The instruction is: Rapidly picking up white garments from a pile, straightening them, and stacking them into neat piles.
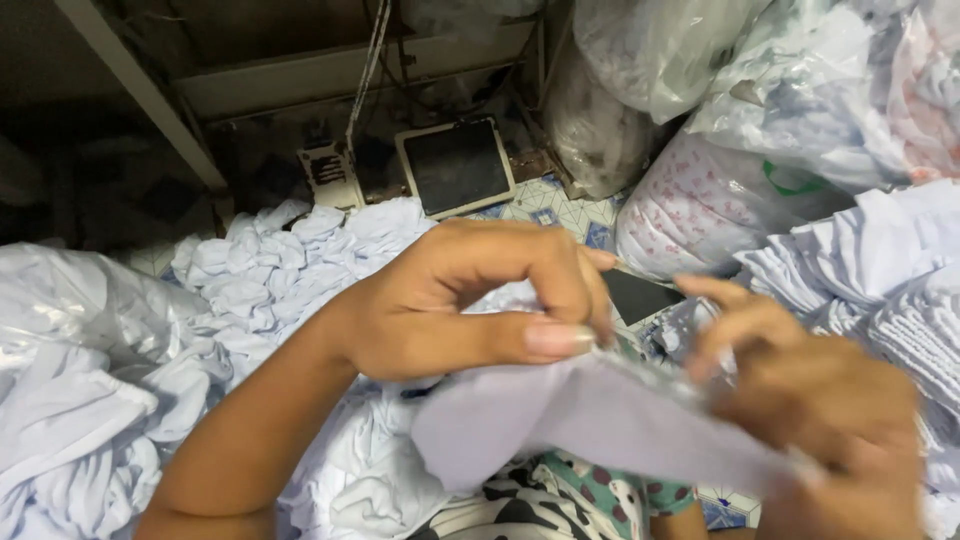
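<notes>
— What is being held?

— A pale white piece of cloth (590,420), low in the middle of the frame, stretched between both hands.

— How do the hands grip it?

— The left hand (470,300) pinches the cloth's upper edge between thumb and curled fingers. The right hand (810,400), at the lower right, is blurred; its fingers close over the cloth's other end.

— What lies around it?

— Under the cloth, a patterned garment (560,495) with dots and stripes. At the left, a heap of white clothes (270,270) and a clear plastic bag (80,310). At the right, a stack of folded white fabric (880,270). At the upper right, full plastic bags (760,90). In the upper middle, a dark pedal plate (457,165) rests on the tiled floor (560,205).
</notes>
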